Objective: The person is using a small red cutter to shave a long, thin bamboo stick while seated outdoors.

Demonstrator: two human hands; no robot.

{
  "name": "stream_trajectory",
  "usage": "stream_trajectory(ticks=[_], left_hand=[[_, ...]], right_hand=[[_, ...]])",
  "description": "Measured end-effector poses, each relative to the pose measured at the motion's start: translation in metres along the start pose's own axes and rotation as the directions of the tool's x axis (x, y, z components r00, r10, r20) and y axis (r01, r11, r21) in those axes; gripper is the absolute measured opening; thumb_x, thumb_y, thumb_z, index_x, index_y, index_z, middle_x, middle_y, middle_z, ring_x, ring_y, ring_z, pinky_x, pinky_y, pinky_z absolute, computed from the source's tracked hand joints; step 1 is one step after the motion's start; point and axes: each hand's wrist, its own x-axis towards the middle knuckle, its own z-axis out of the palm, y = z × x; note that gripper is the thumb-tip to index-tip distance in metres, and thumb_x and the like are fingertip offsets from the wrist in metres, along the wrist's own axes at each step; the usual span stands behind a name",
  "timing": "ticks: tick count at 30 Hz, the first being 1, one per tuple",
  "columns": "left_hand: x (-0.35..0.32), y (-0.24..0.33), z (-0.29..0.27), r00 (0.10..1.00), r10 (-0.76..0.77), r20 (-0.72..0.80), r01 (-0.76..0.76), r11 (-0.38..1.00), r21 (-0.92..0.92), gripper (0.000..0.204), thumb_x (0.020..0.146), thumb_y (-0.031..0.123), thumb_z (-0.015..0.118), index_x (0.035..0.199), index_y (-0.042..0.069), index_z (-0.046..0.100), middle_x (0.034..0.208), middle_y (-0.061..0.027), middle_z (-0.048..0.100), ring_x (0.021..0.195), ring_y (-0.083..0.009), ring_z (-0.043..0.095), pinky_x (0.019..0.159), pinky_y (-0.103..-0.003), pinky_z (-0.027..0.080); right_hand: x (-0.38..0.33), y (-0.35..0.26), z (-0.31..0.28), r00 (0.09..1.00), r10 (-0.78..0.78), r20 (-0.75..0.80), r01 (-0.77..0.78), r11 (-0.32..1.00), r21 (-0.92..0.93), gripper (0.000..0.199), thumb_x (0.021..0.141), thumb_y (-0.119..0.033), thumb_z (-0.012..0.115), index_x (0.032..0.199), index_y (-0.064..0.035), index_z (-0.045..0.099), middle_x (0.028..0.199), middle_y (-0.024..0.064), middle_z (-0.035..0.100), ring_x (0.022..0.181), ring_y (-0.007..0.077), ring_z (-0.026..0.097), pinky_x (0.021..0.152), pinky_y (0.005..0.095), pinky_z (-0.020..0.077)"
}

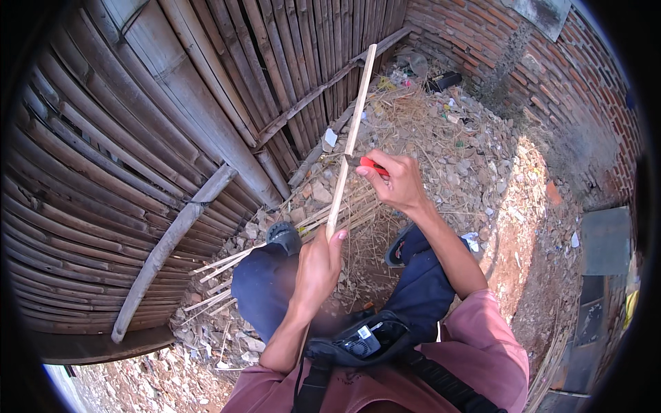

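My left hand [318,267] is closed around the lower end of a long pale bamboo strip [357,113], which rises away from me at a slight tilt to the right. In my right hand [397,180] is a small knife with a red handle [374,166]. Its dark, short blade meets the strip near the middle of its length. Several similar pale strips [227,261] lie on the ground by my feet, partly hidden behind my left leg and left hand.
A bamboo slat wall [138,131] with a pole brace [169,255] stands close on the left. At the far right rises a brick wall [482,41]. Rubble and straw [454,151] cover the ground. An open black pouch [361,341] sits at my waist.
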Motion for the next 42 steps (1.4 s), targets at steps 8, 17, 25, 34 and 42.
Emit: stream_trajectory(ticks=[8, 17, 25, 34, 42], left_hand=[[-0.049, -0.029, 0.005, 0.994, -0.043, 0.098, 0.038, 0.998, 0.057, 0.037, 0.112, 0.029, 0.058, 0.106, -0.007, 0.061, 0.067, -0.0291, 0.064, 0.069, -0.0511, 0.069, 0.057, -0.054, 0.050], [-0.070, -0.047, -0.009, 0.975, -0.167, 0.147, 0.162, 0.986, 0.046, 0.038, 0.115, 0.035, 0.050, 0.108, -0.002, 0.057, 0.073, -0.0319, 0.066, 0.078, -0.0571, 0.067, 0.069, -0.063, 0.048], [-0.027, -0.044, -0.015, 0.988, -0.125, 0.087, 0.130, 0.990, -0.060, 0.037, 0.116, 0.034, 0.043, 0.105, -0.001, 0.051, 0.070, -0.0255, 0.062, 0.075, -0.0502, 0.067, 0.070, -0.058, 0.047], [0.030, 0.008, -0.011, 0.996, 0.078, 0.031, -0.074, 0.991, -0.108, 0.033, 0.114, 0.030, 0.053, 0.101, 0.000, 0.051, 0.069, -0.0171, 0.059, 0.065, -0.0332, 0.062, 0.066, -0.049, 0.046], [0.065, 0.043, 0.004, 0.977, 0.189, 0.097, -0.172, 0.971, -0.166, 0.032, 0.115, 0.033, 0.055, 0.102, 0.003, 0.054, 0.070, -0.0028, 0.054, 0.061, -0.0108, 0.051, 0.057, -0.034, 0.042]], right_hand=[[0.049, 0.077, -0.012, 0.960, 0.245, -0.135, -0.258, 0.962, -0.084, 0.042, 0.107, -0.045, 0.065, 0.101, -0.0046, 0.075, 0.069, 0.0113, 0.065, 0.061, 0.0217, 0.059, 0.061, 0.0392, 0.0452], [0.005, 0.223, -0.025, 0.625, 0.760, 0.178, -0.607, 0.616, -0.502, 0.047, 0.100, -0.046, 0.070, 0.109, -0.0001, 0.076, 0.094, 0.0239, 0.075, 0.095, 0.0347, 0.074, 0.088, 0.0459, 0.0531], [-0.022, 0.204, -0.048, 0.830, 0.547, 0.112, -0.528, 0.834, -0.161, 0.048, 0.102, -0.041, 0.071, 0.127, 0.0001, 0.066, 0.108, 0.0187, 0.074, 0.099, 0.0316, 0.070, 0.087, 0.0439, 0.0523], [-0.003, 0.110, -0.049, 0.852, 0.494, 0.173, -0.515, 0.732, 0.445, 0.033, 0.111, -0.028, 0.062, 0.134, -0.0044, 0.064, 0.090, -0.0008, 0.064, 0.071, 0.0078, 0.051, 0.065, 0.0262, 0.0412], [-0.010, 0.067, -0.058, 0.917, 0.396, 0.052, -0.329, 0.677, 0.659, 0.029, 0.113, -0.026, 0.059, 0.130, -0.0026, 0.063, 0.085, -0.0058, 0.055, 0.066, 0.0022, 0.040, 0.057, 0.0220, 0.0317]])
